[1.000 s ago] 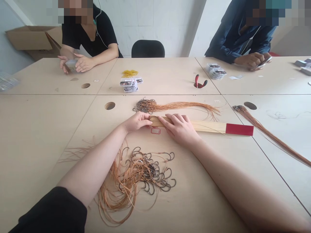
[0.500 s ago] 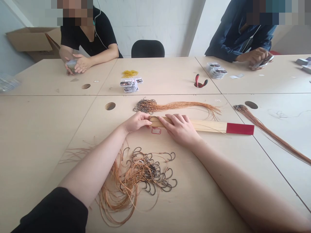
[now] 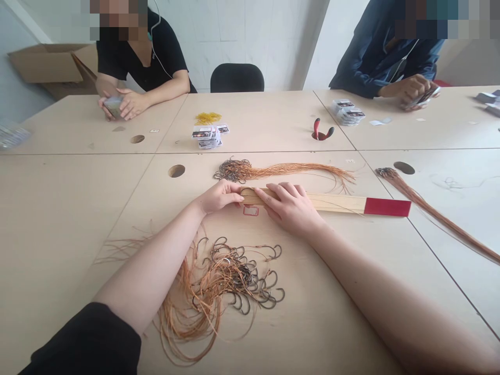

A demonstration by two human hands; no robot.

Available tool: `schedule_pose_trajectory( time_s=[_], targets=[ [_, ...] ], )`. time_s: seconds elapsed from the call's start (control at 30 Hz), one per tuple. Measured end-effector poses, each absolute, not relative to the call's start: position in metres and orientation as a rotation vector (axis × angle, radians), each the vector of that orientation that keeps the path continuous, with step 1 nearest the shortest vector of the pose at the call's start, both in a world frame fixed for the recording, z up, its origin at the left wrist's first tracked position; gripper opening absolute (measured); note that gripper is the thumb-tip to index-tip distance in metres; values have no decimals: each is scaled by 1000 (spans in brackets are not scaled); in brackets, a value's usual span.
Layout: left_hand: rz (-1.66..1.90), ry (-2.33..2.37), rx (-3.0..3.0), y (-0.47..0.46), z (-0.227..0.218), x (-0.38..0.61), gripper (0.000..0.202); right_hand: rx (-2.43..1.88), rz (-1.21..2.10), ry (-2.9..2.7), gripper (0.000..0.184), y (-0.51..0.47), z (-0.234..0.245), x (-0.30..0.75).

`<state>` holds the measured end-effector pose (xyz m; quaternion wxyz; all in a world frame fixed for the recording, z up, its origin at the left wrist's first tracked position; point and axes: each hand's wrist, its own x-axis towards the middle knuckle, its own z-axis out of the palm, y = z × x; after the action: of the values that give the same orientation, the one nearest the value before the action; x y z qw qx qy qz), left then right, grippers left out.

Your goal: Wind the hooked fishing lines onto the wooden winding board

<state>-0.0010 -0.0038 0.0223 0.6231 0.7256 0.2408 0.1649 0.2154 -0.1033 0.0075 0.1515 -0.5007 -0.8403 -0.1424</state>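
Observation:
A pale wooden ruler with a red end lies across the table in front of me. Near its left end rests a dark fish hook, its thin line trailing right along the wood. My left hand pinches at that end, fingertips on the hook. My right hand grips the ruler from above, thumb beside the hook and fingers over the far edge. Closer to me is a tangled pile of hooks with orange-brown lines, partly under my left forearm. Beyond the ruler lies a straighter bundle of hooked lines.
Another line bundle lies at right. Red-handled pliers stand in a table hole. Stacked small boxes sit near yellow pieces. Two people across the table handle small packs. An office chair stands behind the table.
Both my hands stay at the left part of the ruler, almost still. The ruler's red end sits very slightly further right.

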Motion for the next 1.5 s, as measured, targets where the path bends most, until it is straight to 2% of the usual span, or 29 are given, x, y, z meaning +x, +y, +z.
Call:
schedule_pose_trajectory(
  time_s=[0.6, 0.73, 1.03, 1.5],
  targets=[
    [398, 510, 1753, -13, 18, -1, 28, -1281, -578, -2484, 49, -97, 4, 236],
    [405, 561, 1781, -21, 19, 2, 30, -1199, -622, -2460, 56, -94, 3, 244],
    [850, 421, 2351, -37, 30, 11, 21, -1031, -928, -2302, 62, -93, 3, 258],
    [1187, 98, 2702, -39, 24, 12, 19, -908, -948, -2242, 62, -97, 7, 258]
  ],
)
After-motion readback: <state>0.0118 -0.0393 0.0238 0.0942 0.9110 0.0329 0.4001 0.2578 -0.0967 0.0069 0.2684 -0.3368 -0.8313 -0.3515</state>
